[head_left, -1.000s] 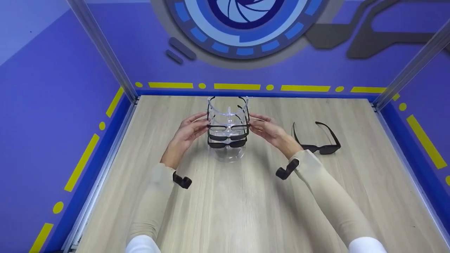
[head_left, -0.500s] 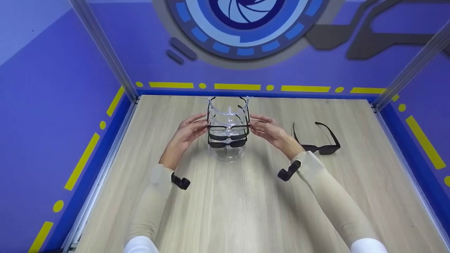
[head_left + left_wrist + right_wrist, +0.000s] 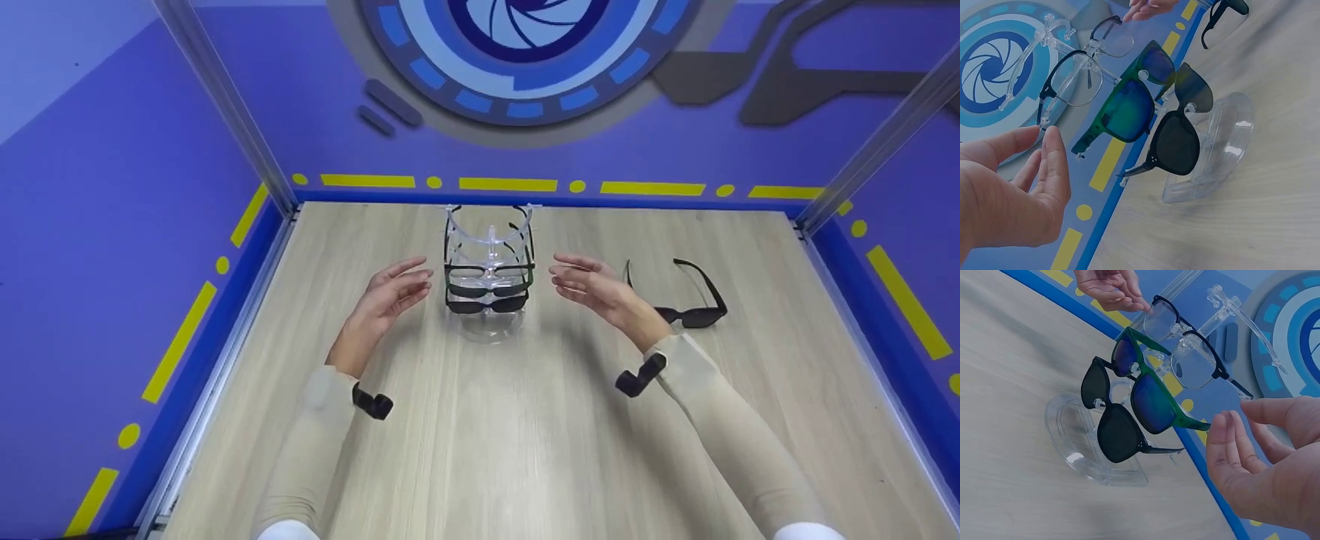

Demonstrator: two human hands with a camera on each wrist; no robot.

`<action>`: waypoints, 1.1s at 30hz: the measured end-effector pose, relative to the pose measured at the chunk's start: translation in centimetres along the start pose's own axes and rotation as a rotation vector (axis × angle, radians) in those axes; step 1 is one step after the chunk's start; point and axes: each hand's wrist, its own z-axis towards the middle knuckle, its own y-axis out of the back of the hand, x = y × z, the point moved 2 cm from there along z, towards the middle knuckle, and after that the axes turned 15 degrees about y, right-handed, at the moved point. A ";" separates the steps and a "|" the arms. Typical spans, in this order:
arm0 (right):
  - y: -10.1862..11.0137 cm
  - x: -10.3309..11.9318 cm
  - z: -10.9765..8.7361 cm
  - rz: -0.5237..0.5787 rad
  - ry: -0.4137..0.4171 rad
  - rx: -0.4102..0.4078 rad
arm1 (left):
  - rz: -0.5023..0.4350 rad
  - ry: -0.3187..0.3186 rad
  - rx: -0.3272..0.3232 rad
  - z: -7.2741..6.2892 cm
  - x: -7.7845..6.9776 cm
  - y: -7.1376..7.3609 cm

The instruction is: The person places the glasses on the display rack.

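A clear plastic glasses stand (image 3: 491,330) stands upright near the back of the table, holding three pairs one above another. Uppermost are clear-lensed eyeglasses (image 3: 1077,79) with black upper rims; below sit green-framed sunglasses (image 3: 1129,109) with bluish lenses, then black sunglasses (image 3: 1176,143). My left hand (image 3: 381,300) is just left of the stand, its fingers loosely extended and apart from the eyeglasses. On the other side hovers my right hand (image 3: 604,292), also holding nothing, a small gap between its fingertips and the stand.
Another pair of black sunglasses (image 3: 701,318) lies on the wooden table (image 3: 487,450) at the right, temples unfolded, partly hidden behind my right wrist. The stand's top tier carries no glasses. Blue panels (image 3: 300,97) border the table at the back and sides.
Both hands were at the sides of the clear-lensed eyeglasses on the stand. They have let go and moved outward and slightly back, and the eyeglasses stay in place.
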 end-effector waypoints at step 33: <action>6.0 -2.7 -5.2 -0.071 -0.040 0.183 | 0.102 0.068 0.024 -0.3 6.6 -1.0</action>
